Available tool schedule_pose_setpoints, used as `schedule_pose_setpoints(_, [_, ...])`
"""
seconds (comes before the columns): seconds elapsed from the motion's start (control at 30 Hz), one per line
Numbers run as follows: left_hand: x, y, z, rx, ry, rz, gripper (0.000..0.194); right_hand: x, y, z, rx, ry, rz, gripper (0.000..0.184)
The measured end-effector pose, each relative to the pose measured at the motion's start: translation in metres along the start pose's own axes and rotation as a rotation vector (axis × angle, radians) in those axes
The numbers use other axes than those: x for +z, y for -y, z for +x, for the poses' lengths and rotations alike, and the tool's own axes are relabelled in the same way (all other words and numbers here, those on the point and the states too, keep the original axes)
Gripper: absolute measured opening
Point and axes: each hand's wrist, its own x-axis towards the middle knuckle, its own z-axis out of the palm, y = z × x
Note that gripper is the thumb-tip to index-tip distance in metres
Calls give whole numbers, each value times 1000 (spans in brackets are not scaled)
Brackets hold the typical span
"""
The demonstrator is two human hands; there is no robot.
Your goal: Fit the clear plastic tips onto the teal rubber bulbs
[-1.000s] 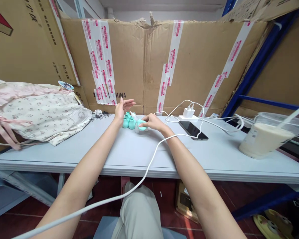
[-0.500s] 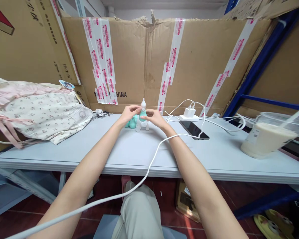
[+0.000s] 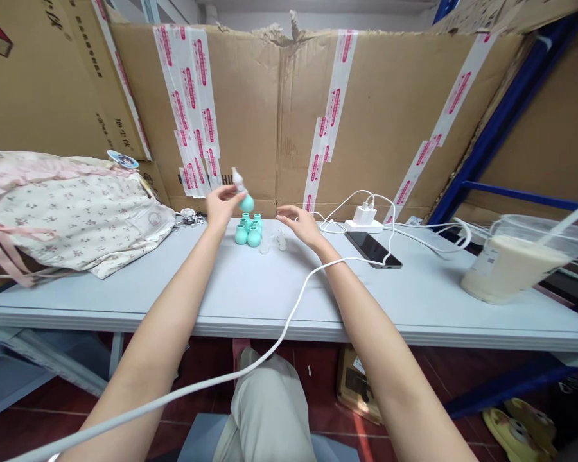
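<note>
Teal bulb (image 3: 246,203) hangs from the left hand (image 3: 219,205), pinched apparently by its nozzle (image 3: 237,178); right hand (image 3: 305,226) spread.

Round teal bulbs (image 3: 253,237) on flat grey table (image 3: 264,292), frame centre; white floral cloth bag (image 3: 81,208), left; flat black phone (image 3: 370,246), right of centre; brown cardboard panel (image 3: 250,115) behind.

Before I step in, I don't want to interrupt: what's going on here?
A person is handling small teal bulbs at a table. The left hand holds a tilted teal bulb with a pale tip above a cluster of teal bulbs. The right hand is open near small clear pieces on the table.
</note>
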Motion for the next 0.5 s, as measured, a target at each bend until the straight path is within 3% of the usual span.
schedule_pose_setpoints(0.1, [-28,32,17,-130,-288,78,37,-4,-2,-4,49,27,-293,21])
schedule_pose_setpoints(0.17, [-47,54,22,-291,-400,235,35,-4,-4,-7,42,71,-446,20])
schedule_pose_setpoints(0.3, [-72,83,22,-446,-413,355,26,-3,-3,-9,-9,125,-633,22])
schedule_pose_setpoints(0.5, [-78,98,22,-496,-384,452,26,-7,1,-9,-12,138,-645,24])
